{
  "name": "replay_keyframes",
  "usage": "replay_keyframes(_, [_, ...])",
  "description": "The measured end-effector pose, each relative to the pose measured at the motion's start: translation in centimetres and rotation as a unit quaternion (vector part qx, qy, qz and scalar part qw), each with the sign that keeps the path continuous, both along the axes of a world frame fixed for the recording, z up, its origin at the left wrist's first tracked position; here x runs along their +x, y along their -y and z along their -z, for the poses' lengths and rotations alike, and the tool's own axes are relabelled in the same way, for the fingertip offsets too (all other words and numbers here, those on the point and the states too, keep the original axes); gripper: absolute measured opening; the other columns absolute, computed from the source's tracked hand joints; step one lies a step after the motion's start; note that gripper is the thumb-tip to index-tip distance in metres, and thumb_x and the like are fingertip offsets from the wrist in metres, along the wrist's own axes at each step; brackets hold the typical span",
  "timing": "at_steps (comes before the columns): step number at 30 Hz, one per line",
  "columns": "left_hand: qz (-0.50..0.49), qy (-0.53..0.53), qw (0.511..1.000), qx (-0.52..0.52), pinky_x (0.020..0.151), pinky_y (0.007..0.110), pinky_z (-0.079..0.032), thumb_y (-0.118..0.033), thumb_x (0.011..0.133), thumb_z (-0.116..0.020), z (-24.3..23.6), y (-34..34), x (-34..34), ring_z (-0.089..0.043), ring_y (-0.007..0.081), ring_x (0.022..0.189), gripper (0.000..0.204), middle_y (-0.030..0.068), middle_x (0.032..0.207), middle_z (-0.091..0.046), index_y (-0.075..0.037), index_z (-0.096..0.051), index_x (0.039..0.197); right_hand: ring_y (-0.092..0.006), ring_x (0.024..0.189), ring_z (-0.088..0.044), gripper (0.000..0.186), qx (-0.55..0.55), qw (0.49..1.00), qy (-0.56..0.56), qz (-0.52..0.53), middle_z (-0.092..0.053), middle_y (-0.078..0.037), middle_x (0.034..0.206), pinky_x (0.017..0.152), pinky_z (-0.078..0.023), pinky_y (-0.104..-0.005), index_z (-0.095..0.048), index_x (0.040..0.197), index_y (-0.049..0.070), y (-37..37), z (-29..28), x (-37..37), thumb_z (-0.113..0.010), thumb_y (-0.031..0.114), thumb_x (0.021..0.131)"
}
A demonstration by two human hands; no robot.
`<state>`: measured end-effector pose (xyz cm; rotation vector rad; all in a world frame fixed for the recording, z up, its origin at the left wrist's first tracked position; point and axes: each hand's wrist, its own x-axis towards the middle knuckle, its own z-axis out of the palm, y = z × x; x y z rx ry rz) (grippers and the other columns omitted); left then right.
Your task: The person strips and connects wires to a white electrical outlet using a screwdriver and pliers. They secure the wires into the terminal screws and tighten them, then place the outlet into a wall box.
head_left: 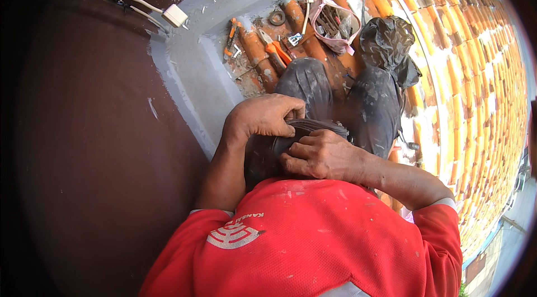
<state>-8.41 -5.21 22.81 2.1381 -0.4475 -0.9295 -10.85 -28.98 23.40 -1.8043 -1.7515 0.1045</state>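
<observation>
A coil of black cable (pixel 316 125) lies across my lap, against my dark trousers. At the coil's left end my left hand (pixel 267 114) is closed, thumb and fingertips pinching its strands. My right hand (pixel 320 155) sits nearer my red shirt, fingers curled in on the coil's near side. Its fingertips are partly hidden, so the exact strand in them cannot be made out. Beyond my knees, pliers with orange handles (pixel 276 51) rest on the roof tiles, with an orange cutter knife (pixel 230 38) to their left.
A dark tape roll (pixel 277 18), a pink pouch of tools (pixel 336 27) and a black plastic bag (pixel 386 45) lie ahead on the tiles. A white junction box (pixel 174 15) hangs on the brown wall (pixel 100 146) at left. White cable (pixel 428 51) runs down the orange tiled roof.
</observation>
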Motion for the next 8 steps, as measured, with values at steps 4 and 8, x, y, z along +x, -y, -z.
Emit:
replay_keyframes(4, [-0.002,-0.007,1.0,-0.019,0.08,0.04,-0.056,-0.014,0.081,-0.081,0.2,-0.3,-0.5,-0.07,0.0236,0.088,0.035,0.0099,0.094,-0.074,-0.003,-0.071,0.112,-0.027,0.083,-0.077,0.035,-0.038,0.999,0.003,0.028,-0.071,-0.01,0.098,0.074,-0.064,-0.0414,-0.063,0.125,0.006,0.5,-1.6,-0.3,-0.066,0.021,0.094])
replay_keyframes(8, [-0.048,-0.041,0.996,-0.056,0.081,0.041,-0.057,-0.018,0.082,-0.085,0.5,-1.2,-0.2,-0.071,0.0257,0.09,0.038,0.0069,0.101,-0.077,-0.006,-0.072,0.115,-0.0366,0.098,-0.078,0.054,-0.115,0.992,-0.006,0.055,-0.074,-0.014,0.113,0.083,-0.065,-0.0407,-0.057,0.145,0.008,-1.0,-1.7,-0.1,-0.068,0.02,0.093])
